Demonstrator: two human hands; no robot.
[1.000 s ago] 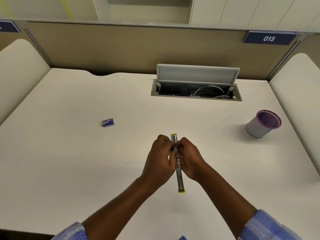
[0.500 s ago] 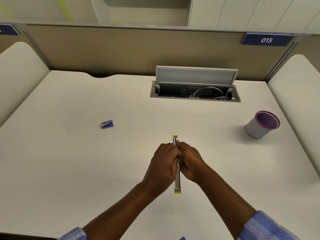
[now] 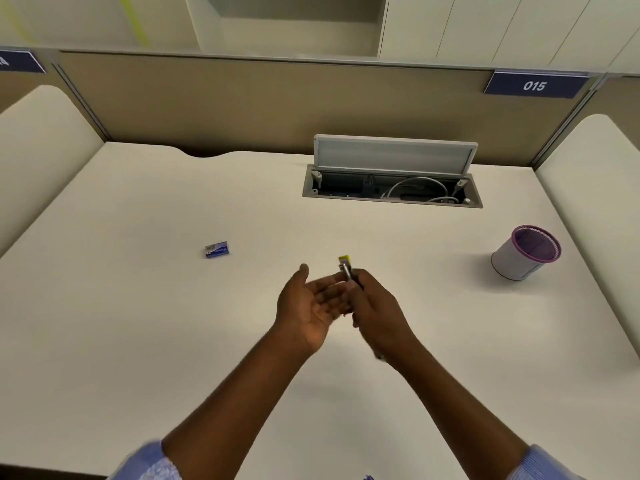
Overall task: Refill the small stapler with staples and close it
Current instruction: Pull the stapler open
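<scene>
1. The small stapler [image 3: 347, 270] is held just right of the frame's centre, gripped in the right hand [image 3: 375, 308]; only its yellow-tipped metal end is seen above the fingers, and whether it is folded shut cannot be told.
2. The left hand [image 3: 310, 308] is spread wide, palm up, just beside the right hand, and nothing is seen in it.
3. A small blue staple box [image 3: 216, 250] lies on the desk [image 3: 138, 306], left of centre and well apart from both hands.
4. The step in hand is judged to be the closing or checking of the stapler.
5. If the stapler is not yet shut, a firm squeeze is called for next; otherwise it can be set down on the desk.
</scene>
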